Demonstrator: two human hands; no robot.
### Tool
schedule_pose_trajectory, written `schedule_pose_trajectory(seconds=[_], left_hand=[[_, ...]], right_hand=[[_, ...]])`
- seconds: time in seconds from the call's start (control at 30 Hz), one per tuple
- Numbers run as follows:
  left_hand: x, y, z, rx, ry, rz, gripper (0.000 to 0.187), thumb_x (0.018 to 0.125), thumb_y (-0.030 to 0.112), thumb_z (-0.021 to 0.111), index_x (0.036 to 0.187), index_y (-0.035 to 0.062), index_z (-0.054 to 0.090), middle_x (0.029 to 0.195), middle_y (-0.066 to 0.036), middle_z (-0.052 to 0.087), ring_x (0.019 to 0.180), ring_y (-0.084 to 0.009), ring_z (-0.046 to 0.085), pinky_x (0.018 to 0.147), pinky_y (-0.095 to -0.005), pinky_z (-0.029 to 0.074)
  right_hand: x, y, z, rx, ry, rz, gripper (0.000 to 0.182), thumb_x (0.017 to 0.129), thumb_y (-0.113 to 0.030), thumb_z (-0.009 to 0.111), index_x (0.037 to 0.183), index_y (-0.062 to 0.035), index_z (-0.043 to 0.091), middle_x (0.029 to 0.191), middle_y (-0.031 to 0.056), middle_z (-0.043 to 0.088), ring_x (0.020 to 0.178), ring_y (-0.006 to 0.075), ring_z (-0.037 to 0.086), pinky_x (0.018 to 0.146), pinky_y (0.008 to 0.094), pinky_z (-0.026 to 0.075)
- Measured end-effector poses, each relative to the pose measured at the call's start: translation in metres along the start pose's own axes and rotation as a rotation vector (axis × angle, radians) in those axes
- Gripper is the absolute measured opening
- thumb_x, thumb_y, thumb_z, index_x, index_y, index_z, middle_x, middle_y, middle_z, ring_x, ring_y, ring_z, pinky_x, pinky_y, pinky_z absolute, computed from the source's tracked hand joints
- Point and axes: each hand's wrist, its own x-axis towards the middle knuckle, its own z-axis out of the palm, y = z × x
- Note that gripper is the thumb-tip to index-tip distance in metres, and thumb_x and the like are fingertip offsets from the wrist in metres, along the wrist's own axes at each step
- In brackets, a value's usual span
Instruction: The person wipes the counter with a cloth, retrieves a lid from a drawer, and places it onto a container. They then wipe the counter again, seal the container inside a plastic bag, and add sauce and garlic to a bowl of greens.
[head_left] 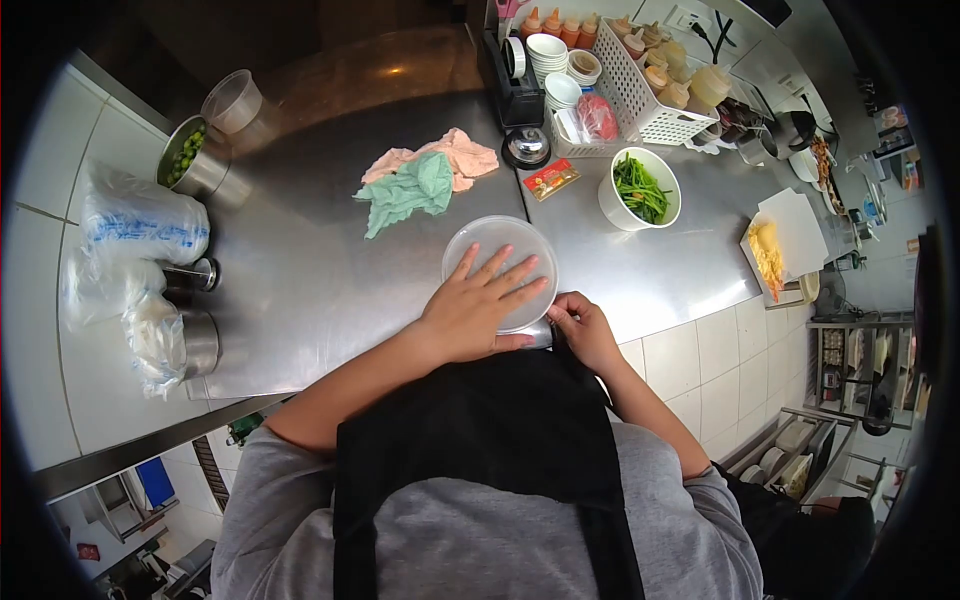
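Note:
A round container with a translucent whitish lid [534, 243] sits at the counter's front edge, close to my body. My left hand [478, 305] lies flat on the lid with its fingers spread. Just right of the container's rim is my right hand [588, 333], its thumb and fingers pinched together beside the black apron [470, 420]. What the right fingers hold, if anything, is hidden. Beyond the lid lie a crumpled green cloth [410, 190] and a pink cloth [468, 158].
A white tub of chopped greens [640, 192], a red packet [551, 180] and a call bell [526, 148] stand on the steel counter [310, 290]. Sauce bottles fill a white basket [655, 115]. Bag rolls [145, 225] are at left, an open food box [790, 240] at right.

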Motion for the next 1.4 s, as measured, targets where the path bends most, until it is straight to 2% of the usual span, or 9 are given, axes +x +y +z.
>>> schedule_pose_trajectory(seconds=[0.23, 0.3, 0.4, 0.63, 0.83, 1.03, 1.17, 1.27, 1.4], left_hand=[[0.007, -0.052, -0.007, 0.214, 0.151, -0.234, 0.068, 0.094, 0.052, 0.053, 0.151, 0.0197, 0.035, 0.159, -0.012, 0.024, 0.147, -0.0341, 0.023, 0.117, -0.0538, 0.017], [0.007, -0.071, 0.009, -0.738, 0.346, -0.414, 0.055, 0.101, 0.044, 0.044, 0.148, 0.0142, 0.041, 0.157, -0.016, 0.03, 0.145, -0.031, 0.029, 0.117, -0.0396, 0.025], [-0.005, -0.065, 0.025, -1.142, 0.26, -0.588, 0.052, 0.104, 0.039, 0.04, 0.143, 0.006, 0.046, 0.147, -0.017, 0.044, 0.136, -0.0258, 0.042, 0.111, -0.0293, 0.032], [-0.01, -0.061, 0.019, -1.348, 0.159, -0.743, 0.058, 0.103, 0.044, 0.041, 0.134, -0.0037, 0.052, 0.127, -0.014, 0.062, 0.116, -0.0201, 0.057, 0.102, -0.0303, 0.04], [-0.036, -0.083, 0.007, -1.0, -0.003, -0.658, 0.055, 0.102, 0.046, 0.045, 0.13, 0.0006, 0.058, 0.129, -0.017, 0.061, 0.118, -0.0258, 0.057, 0.1, -0.0341, 0.043], [-0.124, -0.116, -0.118, 0.113, 0.617, -0.626, 0.046, 0.089, 0.03, 0.069, 0.13, 0.0096, 0.06, 0.143, -0.018, 0.047, 0.132, -0.0367, 0.044, 0.105, -0.0428, 0.041], [-0.202, -0.15, -0.249, 0.466, 1.024, -0.849, 0.036, 0.085, 0.02, 0.07, 0.118, 0.0069, 0.065, 0.133, -0.018, 0.053, 0.122, -0.0384, 0.051, 0.102, -0.0448, 0.042], [-0.264, -0.217, -0.28, 0.669, 1.029, -1.004, 0.035, 0.084, 0.02, 0.07, 0.117, 0.0079, 0.066, 0.132, -0.018, 0.054, 0.121, -0.0369, 0.052, 0.101, -0.0447, 0.043], [-0.299, -0.253, -0.301, 0.939, 0.591, -1.473, 0.029, 0.086, 0.023, 0.069, 0.112, 0.0095, 0.069, 0.122, -0.013, 0.063, 0.116, -0.0335, 0.055, 0.092, -0.045, 0.048]], right_hand=[[0.02, -0.01, -0.01, -0.072, -0.13, -0.084, 0.008, 0.087, -0.012, 0.072, 0.09, -0.0037, 0.072, 0.103, 0.0048, 0.063, 0.089, 0.0158, 0.057, 0.083, 0.0286, 0.047], [0.028, -0.013, -0.015, -0.145, -0.141, -0.161, 0.009, 0.084, -0.013, 0.075, 0.087, -0.0048, 0.073, 0.1, 0.0047, 0.065, 0.089, 0.0184, 0.058, 0.084, 0.0294, 0.047], [0.04, -0.015, -0.023, -0.334, -0.16, -0.339, 0.013, 0.078, -0.019, 0.079, 0.083, -0.0086, 0.075, 0.093, 0.0033, 0.069, 0.088, 0.0223, 0.06, 0.084, 0.0329, 0.047], [0.053, -0.018, -0.022, -0.881, -0.154, -0.418, 0.024, 0.07, -0.037, 0.077, 0.084, -0.0182, 0.075, 0.086, -0.0015, 0.071, 0.09, 0.0212, 0.061, 0.08, 0.0409, 0.039], [0.099, -0.059, -0.046, -1.109, -0.225, -0.428, 0.018, 0.075, -0.018, 0.072, 0.091, -0.0129, 0.07, 0.095, 0.0064, 0.067, 0.104, 0.0271, 0.063, 0.086, 0.0487, 0.048], [0.187, -0.13, 0.02, -0.811, -0.196, -0.387, 0.055, 0.078, -0.028, 0.078, 0.125, -0.0076, 0.059, 0.115, 0.016, 0.063, 0.105, 0.034, 0.063, 0.088, 0.0419, 0.05], [0.219, -0.135, 0.089, -0.982, -0.199, -0.875, 0.073, 0.081, -0.037, 0.074, 0.141, -0.0091, 0.043, 0.129, 0.019, 0.055, 0.121, 0.0363, 0.053, 0.098, 0.0456, 0.045], [0.249, -0.119, 0.115, -1.201, -0.276, -0.963, 0.06, 0.091, -0.042, 0.061, 0.138, -0.0093, 0.044, 0.134, 0.0177, 0.053, 0.128, 0.0359, 0.048, 0.102, 0.0511, 0.042], [0.264, -0.149, 0.136, -1.318, -0.449, -0.608, 0.031, 0.1, -0.032, 0.046, 0.118, -0.0082, 0.054, 0.13, 0.0162, 0.056, 0.116, 0.0335, 0.057, 0.097, 0.0483, 0.045]])
